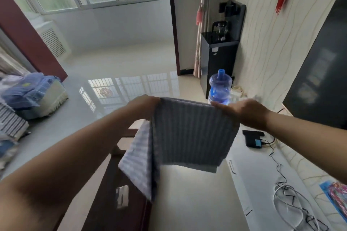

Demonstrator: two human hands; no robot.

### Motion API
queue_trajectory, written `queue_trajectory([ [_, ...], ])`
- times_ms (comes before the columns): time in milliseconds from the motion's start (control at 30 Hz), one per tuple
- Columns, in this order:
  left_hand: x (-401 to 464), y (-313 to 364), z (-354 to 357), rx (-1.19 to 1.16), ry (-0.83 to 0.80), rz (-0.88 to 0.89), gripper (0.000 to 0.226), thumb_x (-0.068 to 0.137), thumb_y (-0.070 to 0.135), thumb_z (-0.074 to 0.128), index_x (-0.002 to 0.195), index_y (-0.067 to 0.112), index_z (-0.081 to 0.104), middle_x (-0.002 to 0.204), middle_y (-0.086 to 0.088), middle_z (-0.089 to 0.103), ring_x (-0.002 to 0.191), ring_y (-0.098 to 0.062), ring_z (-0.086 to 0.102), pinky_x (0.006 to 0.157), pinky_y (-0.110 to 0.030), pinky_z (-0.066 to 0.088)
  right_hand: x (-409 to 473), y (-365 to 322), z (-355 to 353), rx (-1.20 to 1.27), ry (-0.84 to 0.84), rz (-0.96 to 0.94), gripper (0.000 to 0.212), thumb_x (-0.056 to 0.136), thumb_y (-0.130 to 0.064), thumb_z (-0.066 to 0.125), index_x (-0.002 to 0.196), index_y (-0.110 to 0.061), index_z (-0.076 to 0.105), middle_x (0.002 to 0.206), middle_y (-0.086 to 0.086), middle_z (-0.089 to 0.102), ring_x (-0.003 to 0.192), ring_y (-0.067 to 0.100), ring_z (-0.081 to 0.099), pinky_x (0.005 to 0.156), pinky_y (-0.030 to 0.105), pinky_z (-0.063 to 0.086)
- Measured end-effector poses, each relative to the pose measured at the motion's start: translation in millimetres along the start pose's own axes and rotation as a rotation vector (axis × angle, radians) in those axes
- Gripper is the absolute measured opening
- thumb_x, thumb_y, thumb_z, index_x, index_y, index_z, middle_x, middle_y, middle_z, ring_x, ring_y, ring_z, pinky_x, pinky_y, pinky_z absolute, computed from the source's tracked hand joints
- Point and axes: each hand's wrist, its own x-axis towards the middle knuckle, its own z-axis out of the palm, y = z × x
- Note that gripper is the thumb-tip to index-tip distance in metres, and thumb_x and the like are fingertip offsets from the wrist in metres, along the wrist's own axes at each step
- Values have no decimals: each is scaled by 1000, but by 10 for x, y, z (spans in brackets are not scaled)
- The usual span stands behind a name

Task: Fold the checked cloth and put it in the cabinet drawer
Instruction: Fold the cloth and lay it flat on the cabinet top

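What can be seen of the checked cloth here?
The checked cloth is grey-blue with fine pale lines, thin and soft-looking. It hangs in the air, already doubled over, its top edge stretched between the left hand and right hand. A paler layer droops lower at its left side. Only the hands touch it.

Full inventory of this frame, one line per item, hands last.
cloth: 1, grey checked, held up mid-air at centre
water bottle: 1, blue, floor behind the cloth
dispenser: 1, black, by the right wall
box: 1, black, on the white cabinet
cables: several, white and black, on the cabinet
clothes pile: 1, blue, far left
left hand: shut on the cloth's top left corner
right hand: shut on its top right corner
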Motion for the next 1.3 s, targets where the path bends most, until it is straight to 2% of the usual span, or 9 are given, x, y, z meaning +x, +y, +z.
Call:
queue_trajectory([
  [200,96,180,-449,-148,-135,-27,29,79,-9,59,103,7,65,88,-18,70,76,-27,70,49,-18,50,-5,-1176,259,380,-137,115,46,71,-12,78,111,-18,56,64,3,58,37,19,51,31,29,44],
  [333,100,-18,-600,-357,-129,-74,32,87,-10,42,105,5,64,67,-15,61,48,-26,59,39,-25,52,403,-1476,189,696,-326,390,43,92,-7,41,134,-17,45,111,14,63,90,38,63,72,42,52],
  [467,-155,-359,-669,-273,-186,-55,40,85,-14,34,106,1,64,56,-6,46,35,-12,44,38,-20,40,513,-1108,280,684,-408,483,41,88,-1,38,125,-14,51,117,12,61,101,35,62,83,44,53],
  [600,-336,-410,-605,-250,-211,9,56,85,-17,31,111,23,60,66,-3,50,45,-14,44,42,-20,41,612,-776,211,681,-471,445,41,90,-1,41,129,-13,50,126,9,58,109,30,60,90,36,50],
  [733,-367,-446,-600,-273,-176,10,59,87,-17,35,118,27,61,81,0,57,51,-13,51,42,-16,45,702,-816,176,1013,-505,542,31,99,-26,40,122,-12,55,124,11,60,113,30,57,94,36,45],
  [867,-266,-576,-560,-380,-124,-58,42,92,-9,41,106,22,66,74,-14,61,52,-21,56,54,-30,57,771,-1068,23,1467,-574,634,73,84,-70,37,127,-13,51,118,4,57,107,22,56,88,31,47],
  [1000,-93,-733,-459,-491,-78,-217,21,92,-2,49,91,3,69,57,-10,53,46,-24,53,62,-39,56,870,-1362,-75,1109,-514,510,65,75,-59,64,120,-15,54,115,3,60,97,21,60,79,32,53],
  [1133,-193,-837,-466,-321,-121,-159,23,91,-3,48,103,6,65,80,-16,69,55,-23,61,53,-29,54,882,-1314,-137,916,-373,394,38,88,-41,58,107,-8,60,110,11,63,93,28,60,76,34,46],
  [1300,-513,-980,-131,87,-271,-66,45,97,48,40,136,28,51,130,-3,61,116,-23,56,99,-37,44,821,-971,-266,759,-360,286,22,92,-33,54,93,-11,57,98,10,65,80,24,57,70,32,42],
])
